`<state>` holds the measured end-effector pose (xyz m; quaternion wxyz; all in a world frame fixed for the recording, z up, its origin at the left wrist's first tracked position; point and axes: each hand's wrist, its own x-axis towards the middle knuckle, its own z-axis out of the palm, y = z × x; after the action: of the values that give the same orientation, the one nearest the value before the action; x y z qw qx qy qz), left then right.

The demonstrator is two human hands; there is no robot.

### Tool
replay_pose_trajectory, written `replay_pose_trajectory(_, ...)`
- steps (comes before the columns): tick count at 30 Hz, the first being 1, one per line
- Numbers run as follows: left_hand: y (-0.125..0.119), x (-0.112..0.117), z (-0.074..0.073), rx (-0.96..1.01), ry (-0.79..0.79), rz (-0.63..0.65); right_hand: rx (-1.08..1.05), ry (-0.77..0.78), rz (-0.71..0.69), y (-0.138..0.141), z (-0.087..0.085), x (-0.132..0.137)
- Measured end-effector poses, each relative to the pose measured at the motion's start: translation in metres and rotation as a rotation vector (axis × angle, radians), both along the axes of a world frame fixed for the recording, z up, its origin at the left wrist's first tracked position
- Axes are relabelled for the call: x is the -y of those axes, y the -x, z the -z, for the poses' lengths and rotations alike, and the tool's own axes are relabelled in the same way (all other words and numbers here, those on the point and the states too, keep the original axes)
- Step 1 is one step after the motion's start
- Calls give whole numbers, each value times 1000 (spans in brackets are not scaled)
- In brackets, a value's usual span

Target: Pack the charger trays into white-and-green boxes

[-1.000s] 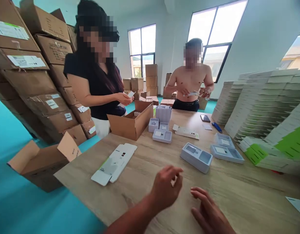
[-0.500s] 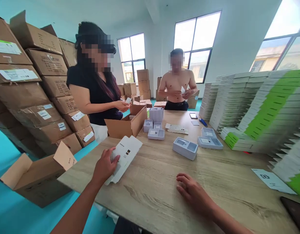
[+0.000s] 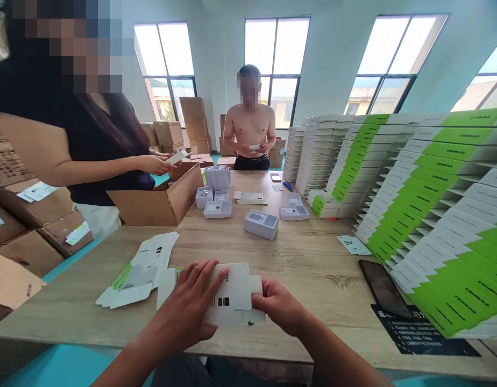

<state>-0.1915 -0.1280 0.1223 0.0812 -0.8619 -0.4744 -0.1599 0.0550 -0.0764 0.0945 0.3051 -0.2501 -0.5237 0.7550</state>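
A flat white carton blank (image 3: 234, 290) with a dark print lies at the near edge of the wooden table (image 3: 305, 258), and both my hands are on it. My left hand (image 3: 190, 306) covers its left part with fingers spread and curled over the card. My right hand (image 3: 278, 303) grips its right edge. A small stack of the same flat white-and-green blanks (image 3: 137, 269) lies just to the left.
Grey plastic trays (image 3: 261, 223) and an open cardboard box (image 3: 160, 201) sit mid-table. Tall leaning stacks of white-and-green flat cartons (image 3: 434, 204) fill the right side. A black phone (image 3: 383, 287) lies at the right. Two other people stand at the left and far end, handling small items.
My left hand took a carton blank from the left stack and brought it in front of me. My right hand came off the table onto its right edge. The view swung left.
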Motion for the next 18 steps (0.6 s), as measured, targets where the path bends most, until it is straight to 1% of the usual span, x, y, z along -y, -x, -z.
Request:
replay_pose_trajectory(2, -3, 0, -2, -64, -21, 58, 68, -45, 11, -9, -4, 2)
replay_pose_trajectory(3, -4, -1, -4, -55, -7, 85, 72, -35, 46, -12, -5, 4)
replay_pose_trajectory(5, -8, 0, -11, 66, 95, 104, 5, 20, 188, -14, -7, 11)
replay_pose_trajectory(6, -12, 2, -15, 180, 199, 88, -49, 31, 287, -13, -7, 16)
replay_pose_trajectory(7, -18, 3, -20, 323, 341, 58, -90, 6, 381, -11, -6, 22)
replay_pose_trajectory(8, -25, 5, -24, 488, 506, 19, -97, -55, 469, -8, -5, 28)
replay_pose_trajectory(9, -33, 7, -27, 661, 670, -26, -65, -139, 553, -5, -4, 35)
replay_pose_trajectory(10, -43, 8, -29, 826, 800, -70, 4, -225, 628, -1, -2, 41)
replay_pose_trajectory(11, -52, 9, -30, 959, 871, -117, 90, -292, 707, 2, -1, 46)
replay_pose_trajectory(12, -62, 8, -29, 1048, 866, -174, 172, -337, 787, 4, 0, 49)
replay_pose_trajectory(13, -70, 7, -26, 1091, 798, -244, 234, -364, 862, 6, 0, 51)
replay_pose_trajectory(14, -77, 5, -22, 1099, 696, -324, 270, -384, 924, 6, -1, 51)
replay_pose_trajectory(15, -83, 3, -17, 1089, 596, -398, 284, -404, 952, 6, -2, 50)
replay_pose_trajectory(16, -88, 1, -11, 1091, 530, -451, 269, -416, 949, 5, -4, 47)
replay_pose_trajectory(17, -93, -1, -5, 1125, 527, -477, 221, -410, 921, 3, -6, 44)
replay_pose_trajectory(18, -97, -3, 1, 1190, 582, -477, 146, -382, 871, 2, -8, 40)
